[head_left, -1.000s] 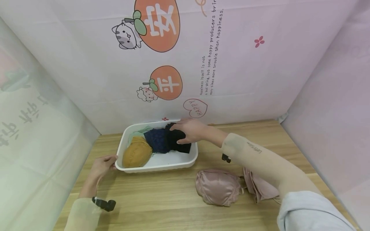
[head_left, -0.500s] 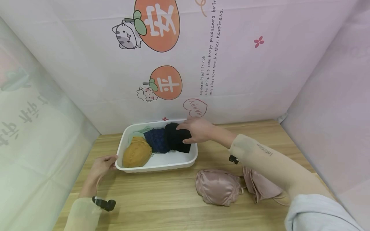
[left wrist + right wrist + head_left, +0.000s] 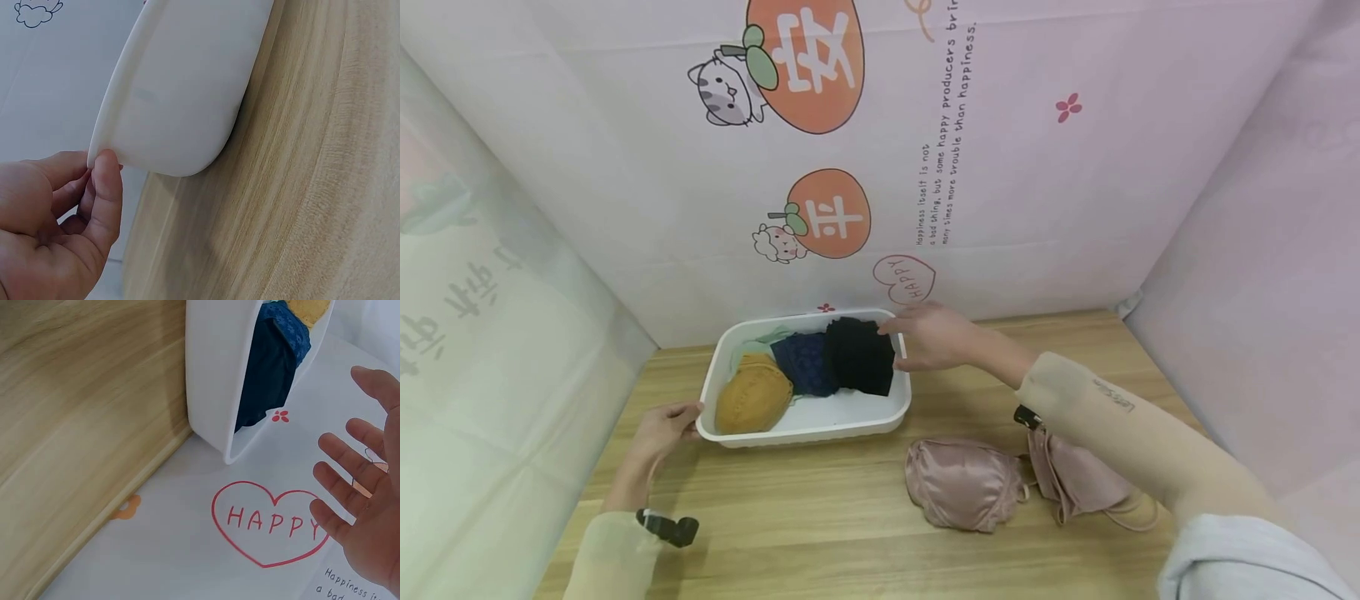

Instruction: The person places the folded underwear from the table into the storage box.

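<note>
A white plastic bin (image 3: 820,432) stands on the wooden table against the back wall. My left hand (image 3: 664,433) pinches its left front corner, thumb and fingers on the rim in the left wrist view. Inside lie a mustard folded bra (image 3: 754,398) at the left, a navy lace garment (image 3: 805,364) in the middle and a black folded garment (image 3: 859,357) at the right. Some mint green cloth (image 3: 747,343) shows behind them. Over the bin's right end is my right hand (image 3: 938,335), its fingers spread and holding nothing in the right wrist view.
A pink satin bra (image 3: 966,485) lies on the table (image 3: 805,525) in front of the bin's right side. Right of it, partly under my right forearm, is another folded pink piece (image 3: 1078,475) with a thin strap. Printed cloth walls (image 3: 1015,183) enclose the back and sides.
My right hand has drawn back to the right, off the black garment, which stays in the bin. My left hand keeps its place on the rim.
</note>
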The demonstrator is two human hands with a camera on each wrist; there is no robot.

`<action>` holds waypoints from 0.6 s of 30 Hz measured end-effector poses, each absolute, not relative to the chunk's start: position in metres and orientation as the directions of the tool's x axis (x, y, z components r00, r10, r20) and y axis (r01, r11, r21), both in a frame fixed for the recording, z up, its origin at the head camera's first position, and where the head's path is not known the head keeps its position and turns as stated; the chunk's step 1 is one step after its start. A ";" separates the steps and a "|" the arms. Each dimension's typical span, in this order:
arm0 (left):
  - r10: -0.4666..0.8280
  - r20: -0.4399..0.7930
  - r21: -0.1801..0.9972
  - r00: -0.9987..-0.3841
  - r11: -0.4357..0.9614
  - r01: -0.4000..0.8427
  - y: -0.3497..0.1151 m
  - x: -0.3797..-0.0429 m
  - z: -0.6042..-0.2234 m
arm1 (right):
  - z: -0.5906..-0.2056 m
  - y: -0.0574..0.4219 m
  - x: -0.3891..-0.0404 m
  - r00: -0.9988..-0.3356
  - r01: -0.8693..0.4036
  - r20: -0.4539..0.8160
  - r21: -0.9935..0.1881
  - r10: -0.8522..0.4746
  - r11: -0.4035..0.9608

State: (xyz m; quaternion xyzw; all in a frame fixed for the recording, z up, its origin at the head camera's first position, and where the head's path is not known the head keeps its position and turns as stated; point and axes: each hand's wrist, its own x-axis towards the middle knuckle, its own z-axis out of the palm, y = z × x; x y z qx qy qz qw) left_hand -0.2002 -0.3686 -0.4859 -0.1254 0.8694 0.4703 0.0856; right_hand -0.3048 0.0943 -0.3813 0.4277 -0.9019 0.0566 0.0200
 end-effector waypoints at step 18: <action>-0.135 -0.265 0.793 -0.955 0.533 -0.295 -0.370 -0.199 -0.486 | -0.394 0.135 -0.293 -0.637 -0.770 0.148 -0.067 -0.757 0.635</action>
